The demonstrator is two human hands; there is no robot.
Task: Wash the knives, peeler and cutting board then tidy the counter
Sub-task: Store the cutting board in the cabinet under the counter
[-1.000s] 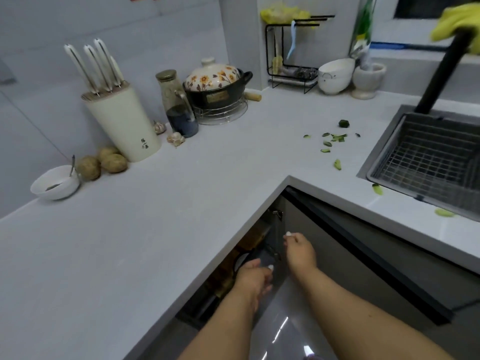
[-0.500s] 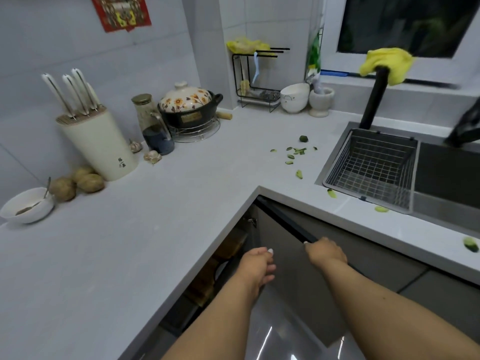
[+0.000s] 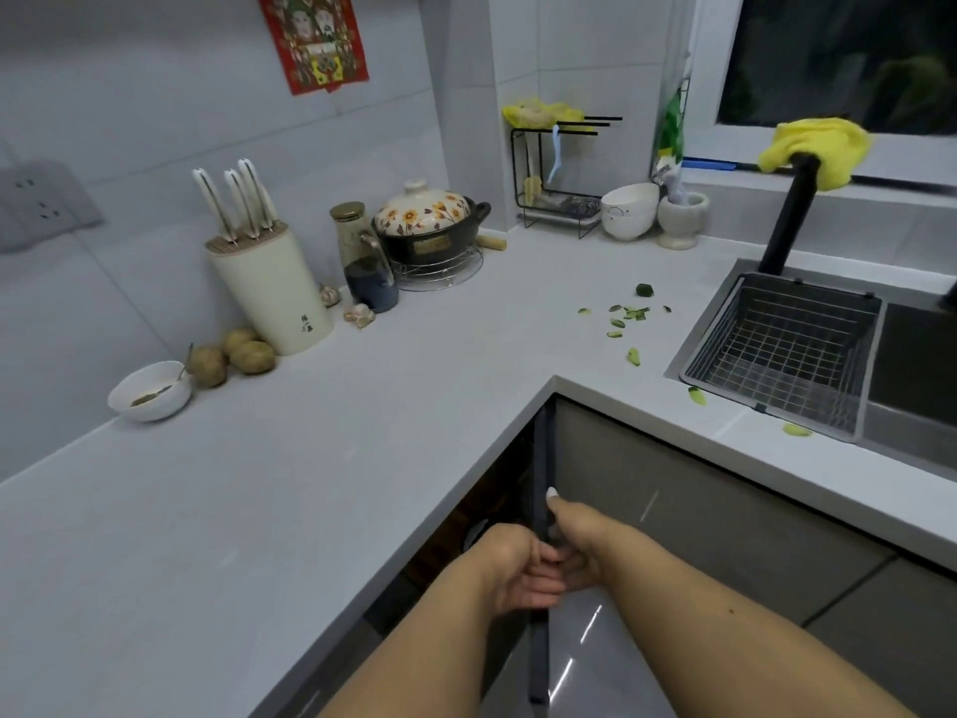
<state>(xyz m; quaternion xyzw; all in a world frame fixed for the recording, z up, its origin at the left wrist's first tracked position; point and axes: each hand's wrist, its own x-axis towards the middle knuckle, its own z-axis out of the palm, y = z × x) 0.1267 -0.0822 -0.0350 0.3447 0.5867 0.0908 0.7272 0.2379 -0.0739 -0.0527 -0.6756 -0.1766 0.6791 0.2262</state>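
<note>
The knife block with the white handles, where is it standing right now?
In the head view the knife block stands on the counter's left side by the tiled wall, with potatoes at its left and a dark oil bottle to its right.

dim cool light, wide-angle edge distortion

Both hands, left hand and right hand, grip the cabinet door edge below the counter.
</note>
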